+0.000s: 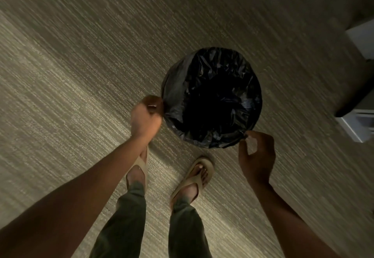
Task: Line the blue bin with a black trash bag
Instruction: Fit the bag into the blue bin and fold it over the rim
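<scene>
A round bin stands on the carpet, seen from straight above, and the black trash bag is spread over its whole mouth and folded down its sides, so none of the bin's blue shows. My left hand pinches the bag's edge at the rim's left side. My right hand pinches the bag's edge at the rim's near right side. The bag sags dark and crinkled into the inside.
My two feet in tan flip-flops stand on the striped carpet just in front of the bin. White furniture with a dark shelf stands at the right edge. Open carpet lies to the left and behind.
</scene>
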Demonstrator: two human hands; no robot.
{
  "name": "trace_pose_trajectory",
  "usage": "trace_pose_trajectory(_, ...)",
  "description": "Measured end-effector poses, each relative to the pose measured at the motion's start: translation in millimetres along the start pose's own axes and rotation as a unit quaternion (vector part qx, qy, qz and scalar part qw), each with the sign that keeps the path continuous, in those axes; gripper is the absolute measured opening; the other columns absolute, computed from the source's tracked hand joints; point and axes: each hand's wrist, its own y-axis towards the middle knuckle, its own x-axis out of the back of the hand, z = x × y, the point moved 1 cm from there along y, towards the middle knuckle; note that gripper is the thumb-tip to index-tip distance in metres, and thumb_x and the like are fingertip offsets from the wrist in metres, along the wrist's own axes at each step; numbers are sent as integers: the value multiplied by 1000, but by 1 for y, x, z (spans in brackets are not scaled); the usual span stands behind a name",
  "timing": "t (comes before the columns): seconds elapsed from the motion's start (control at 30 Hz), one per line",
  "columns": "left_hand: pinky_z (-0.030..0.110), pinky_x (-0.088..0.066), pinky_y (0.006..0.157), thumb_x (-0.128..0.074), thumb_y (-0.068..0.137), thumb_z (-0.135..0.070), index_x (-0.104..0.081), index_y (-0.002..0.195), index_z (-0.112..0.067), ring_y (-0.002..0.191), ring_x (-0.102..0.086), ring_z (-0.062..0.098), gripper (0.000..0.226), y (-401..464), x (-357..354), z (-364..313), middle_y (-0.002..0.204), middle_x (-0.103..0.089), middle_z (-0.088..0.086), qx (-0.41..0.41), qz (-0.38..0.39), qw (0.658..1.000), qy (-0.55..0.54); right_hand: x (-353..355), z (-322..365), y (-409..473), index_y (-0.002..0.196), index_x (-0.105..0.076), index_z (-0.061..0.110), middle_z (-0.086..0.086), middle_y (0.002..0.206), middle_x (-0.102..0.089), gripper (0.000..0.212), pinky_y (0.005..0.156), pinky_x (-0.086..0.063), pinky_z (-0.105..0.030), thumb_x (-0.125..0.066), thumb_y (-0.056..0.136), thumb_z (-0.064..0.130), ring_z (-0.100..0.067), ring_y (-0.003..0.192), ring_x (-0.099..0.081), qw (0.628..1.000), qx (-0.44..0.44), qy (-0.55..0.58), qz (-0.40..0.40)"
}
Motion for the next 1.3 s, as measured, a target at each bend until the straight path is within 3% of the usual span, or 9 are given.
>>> trace_pose_trajectory(0.13, 20, -56, 89, -51, 104, -46, -58, 139, -15, 103, -71, 13, 47, 15, -18, -16, 116, -75, 0, 82, 53, 990, -106, -16, 18, 21, 155, -45, 19, -10, 148, -59, 53, 102, -56, -50, -56, 107, 40, -30, 128, -63, 909, -330, 245, 59)
trace_pose_trajectory(0.3, 44, -56, 98, -30, 102, -67, -63, 139, -21, 120, -66, 29, 67, 24, -34, -26, 134, -69, 9, 127, 92, 982, -107, -41, 42, 41, 155, -49, 20, -12, 154, -57, 59, 116, -46, -55, -39, 109, 54, -33, 138, -58, 807, -444, 388, 34)
trace_pose_trajectory(0.53, 43, -43, 114, -44, 104, -53, -39, 158, -20, 142, -49, 31, 63, 24, -30, -31, 158, -47, 10, -47, -11, 998, 29, -38, 31, 57, 159, -41, 19, -14, 157, -52, 65, 95, -45, -33, -39, 108, 57, -35, 137, -57, 926, -340, 157, -54)
trace_pose_trajectory(0.67, 44, -46, 112, -53, 104, -42, -40, 157, -16, 138, -53, 33, 61, 40, -37, -39, 151, -55, 13, -46, 103, 994, -2, -37, 22, 80, 160, -40, 20, -15, 160, -49, 63, 106, -48, -40, -34, 109, 57, -37, 141, -53, 927, -324, 180, 56)
trace_pose_trajectory(0.77, 49, -37, 118, -55, 102, -43, -37, 158, -6, 145, -41, 39, 70, 55, -30, -51, 157, -45, 21, -92, 10, 989, 114, -24, 23, 91, 163, -34, 10, -20, 164, -43, 70, 113, -44, -42, -42, 108, 54, -37, 147, -47, 967, -250, 49, 15)
trace_pose_trajectory(0.83, 51, -34, 120, -49, 101, -41, -43, 155, -5, 146, -40, 40, 65, 61, -29, -63, 155, -48, 21, -246, -20, 946, 212, -17, 33, 92, 157, -43, 5, -23, 159, -47, 67, 116, -42, -48, -52, 106, 47, -39, 148, -45, 997, -35, -70, -20)
trace_pose_trajectory(0.93, 56, -32, 122, -48, 95, -30, -56, 144, -9, 148, -41, 42, 54, 61, -42, -69, 149, -57, 18, -511, 121, 774, 354, -29, 48, 81, 152, -53, 8, -20, 158, -51, 58, 122, -30, -58, -50, 106, 44, -39, 154, -37, 932, 267, -213, 123)
trace_pose_trajectory(1.03, 58, -28, 125, -61, 89, -25, -61, 140, -4, 148, -42, 43, 55, 60, -56, -68, 148, -58, 21, -607, 207, 606, 470, -44, 50, 64, 156, -49, 16, -15, 163, -47, 68, 128, -15, -59, -29, 106, 58, -34, 158, -32, 841, 299, -319, 320)
trace_pose_trajectory(1.3, 55, -12, 129, -60, 92, -32, -58, 143, -3, 157, -26, 39, 59, 99, -55, -95, 156, -50, 20, -468, 218, 601, 611, -50, 35, 53, 150, -56, 28, -5, 151, -62, 79, 125, -15, -59, -16, 98, 72, -29, 151, -44, 824, 250, -325, 391)
